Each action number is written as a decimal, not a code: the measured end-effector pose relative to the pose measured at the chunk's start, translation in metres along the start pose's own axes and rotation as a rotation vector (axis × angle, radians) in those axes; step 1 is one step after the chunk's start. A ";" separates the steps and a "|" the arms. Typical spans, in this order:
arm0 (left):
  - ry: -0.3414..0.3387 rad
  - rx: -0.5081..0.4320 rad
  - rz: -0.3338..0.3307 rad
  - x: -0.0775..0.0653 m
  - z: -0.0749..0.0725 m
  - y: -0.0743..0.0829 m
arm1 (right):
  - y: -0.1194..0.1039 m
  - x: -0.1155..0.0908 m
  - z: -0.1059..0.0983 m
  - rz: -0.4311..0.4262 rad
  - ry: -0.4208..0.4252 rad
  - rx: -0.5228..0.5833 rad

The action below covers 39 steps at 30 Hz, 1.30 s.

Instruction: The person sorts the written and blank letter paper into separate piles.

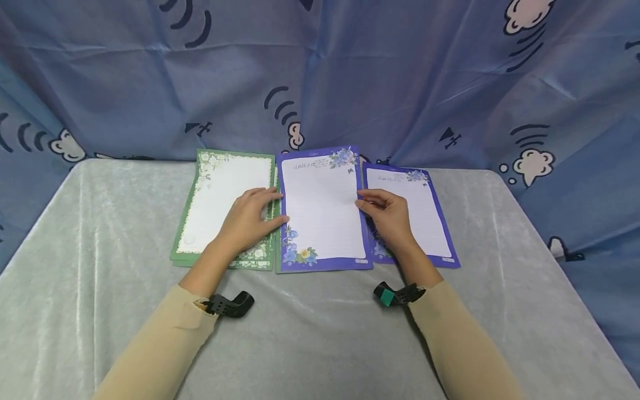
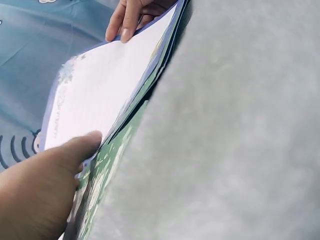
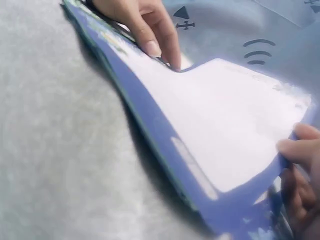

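Observation:
A small stack of flowered letter paper [image 1: 322, 211], a purple-bordered sheet on top and green edges showing beneath, is held between both hands over the middle of the table. My left hand [image 1: 247, 219] grips its left edge, thumb lying on the border. On the opposite edge, my right hand [image 1: 390, 214] pinches the stack between thumb and fingers. In the right wrist view the top sheet [image 3: 210, 120] bends between the hands. Green-bordered sheets [image 1: 215, 189] lie under my left hand, and another purple-bordered sheet [image 1: 412, 205] lies partly beneath my right hand.
A grey cloth covers the table [image 1: 310, 339]. Behind its far edge hangs a blue patterned curtain [image 1: 390, 83]. Black wrist mounts [image 1: 232, 304] sit at both sleeve cuffs.

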<state>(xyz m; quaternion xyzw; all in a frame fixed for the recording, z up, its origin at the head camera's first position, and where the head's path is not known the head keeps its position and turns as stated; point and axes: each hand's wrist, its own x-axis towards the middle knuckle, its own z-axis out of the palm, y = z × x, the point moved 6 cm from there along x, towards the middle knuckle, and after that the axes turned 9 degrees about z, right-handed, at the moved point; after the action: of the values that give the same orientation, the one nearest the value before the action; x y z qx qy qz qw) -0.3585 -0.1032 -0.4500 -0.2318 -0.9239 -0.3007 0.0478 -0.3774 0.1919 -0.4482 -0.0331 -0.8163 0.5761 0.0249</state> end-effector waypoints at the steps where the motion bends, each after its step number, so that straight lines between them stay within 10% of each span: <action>1: 0.002 -0.004 0.000 0.000 0.000 0.000 | 0.001 0.000 -0.001 0.012 0.008 0.002; 30: 0.247 -0.484 -0.016 0.005 -0.019 0.031 | -0.027 -0.005 -0.024 0.028 -0.100 0.023; 39: 0.243 -0.609 -0.005 0.018 -0.014 0.063 | -0.046 -0.007 -0.057 0.078 -0.151 0.307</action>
<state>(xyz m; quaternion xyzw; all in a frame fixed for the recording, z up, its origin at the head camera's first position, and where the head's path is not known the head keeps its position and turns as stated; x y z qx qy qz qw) -0.3462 -0.0593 -0.4009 -0.1956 -0.7797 -0.5887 0.0855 -0.3675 0.2292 -0.3863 -0.0172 -0.7163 0.6954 -0.0542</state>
